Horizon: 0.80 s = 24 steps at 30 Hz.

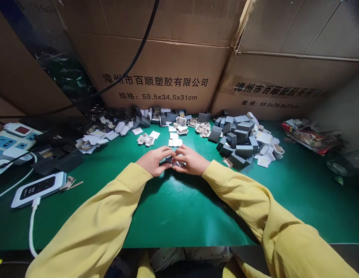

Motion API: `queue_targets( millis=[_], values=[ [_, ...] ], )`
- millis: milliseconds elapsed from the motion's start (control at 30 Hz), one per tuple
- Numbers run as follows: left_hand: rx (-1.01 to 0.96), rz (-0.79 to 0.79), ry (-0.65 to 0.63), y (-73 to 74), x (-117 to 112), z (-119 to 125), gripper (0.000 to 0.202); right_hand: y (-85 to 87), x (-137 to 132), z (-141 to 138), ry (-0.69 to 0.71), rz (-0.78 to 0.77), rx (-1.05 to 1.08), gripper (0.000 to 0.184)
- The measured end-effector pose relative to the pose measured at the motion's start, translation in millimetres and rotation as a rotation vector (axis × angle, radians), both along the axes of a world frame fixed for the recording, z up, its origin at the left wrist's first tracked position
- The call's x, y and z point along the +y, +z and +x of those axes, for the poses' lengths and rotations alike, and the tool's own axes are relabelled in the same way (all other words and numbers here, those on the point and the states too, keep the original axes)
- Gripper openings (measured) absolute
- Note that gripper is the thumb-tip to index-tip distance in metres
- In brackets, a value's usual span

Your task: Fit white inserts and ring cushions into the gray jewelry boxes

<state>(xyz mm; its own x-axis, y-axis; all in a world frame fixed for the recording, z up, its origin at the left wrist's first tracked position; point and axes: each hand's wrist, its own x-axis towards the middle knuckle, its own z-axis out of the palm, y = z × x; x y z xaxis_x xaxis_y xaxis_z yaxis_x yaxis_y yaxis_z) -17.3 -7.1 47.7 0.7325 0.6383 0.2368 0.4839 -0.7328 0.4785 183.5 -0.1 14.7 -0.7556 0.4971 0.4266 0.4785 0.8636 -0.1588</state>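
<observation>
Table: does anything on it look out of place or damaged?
Yes. Crumpled plastic sits at the far right, resembling rubbish, unlike the dark boxes. Also, a ragged scrap lies beside the white device at left.

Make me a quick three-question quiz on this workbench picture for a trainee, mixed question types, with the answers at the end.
1. True or false: the flat white device on the green table lies to the right of both the left hand and the right hand.

2. Multiple choice: what colour are the sleeves? A) blue; B) yellow; C) white.

3. Short answer: what shows within the grasp of the two hands?

Key:
1. False; it lies to their left.
2. B.
3. A small dark piece at the left hand and a pale piece at the right, both partly hidden.
</observation>
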Motion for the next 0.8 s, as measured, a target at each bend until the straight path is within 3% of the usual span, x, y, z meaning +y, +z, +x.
queue_targets(
  millis=[200,600,800],
  values=[
    [-0.006,0.004,0.024,0.0,-1.1,-0.2,0.015,-5.6,0.3,-2.4,0.004,0.116,-0.037,0.012],
    [0.044,0.020,0.015,-0.9,1.5,-1.1,0.028,-7.7,7.1,-1.2,0.082,0.071,-0.067,0.013],
    [0.037,0.014,0.025,2.0,-0.1,0.7,0.019,-20.4,1.6,-0.4,0.004,0.125,0.041,0.014]
  ],
)
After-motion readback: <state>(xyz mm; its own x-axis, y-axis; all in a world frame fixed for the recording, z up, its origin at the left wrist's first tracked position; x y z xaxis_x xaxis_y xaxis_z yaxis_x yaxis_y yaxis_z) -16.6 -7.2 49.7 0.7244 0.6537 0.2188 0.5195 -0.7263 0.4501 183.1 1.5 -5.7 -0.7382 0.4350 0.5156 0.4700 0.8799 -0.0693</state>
